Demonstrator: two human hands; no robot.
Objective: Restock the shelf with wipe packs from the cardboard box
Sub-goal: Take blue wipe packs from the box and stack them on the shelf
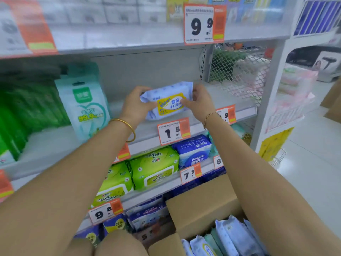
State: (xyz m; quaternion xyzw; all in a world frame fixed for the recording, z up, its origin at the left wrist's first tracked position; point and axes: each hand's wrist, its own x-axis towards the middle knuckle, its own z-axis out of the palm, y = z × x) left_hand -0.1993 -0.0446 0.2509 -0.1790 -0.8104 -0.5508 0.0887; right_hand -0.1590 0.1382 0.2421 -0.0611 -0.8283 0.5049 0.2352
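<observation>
Both hands are on one light-blue wipe pack [167,100]: left hand [137,104] grips its left end, right hand [200,103] pinches the right end. It's held over the shelf [230,100] front edge, above the 1.5 price tag [173,131]. The cardboard box [201,206] with more packs sits down below.

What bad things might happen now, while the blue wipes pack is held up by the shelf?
1. Both the left hand and right hand grip the blue wipe pack only by its ends, above the shelf edge. If it slips, it could drop onto the green packs below.
2. The open cardboard box sits close under the arms, so an elbow might knock it.
3. The 1.5 price tag hangs just beneath and might get bumped loose.
</observation>
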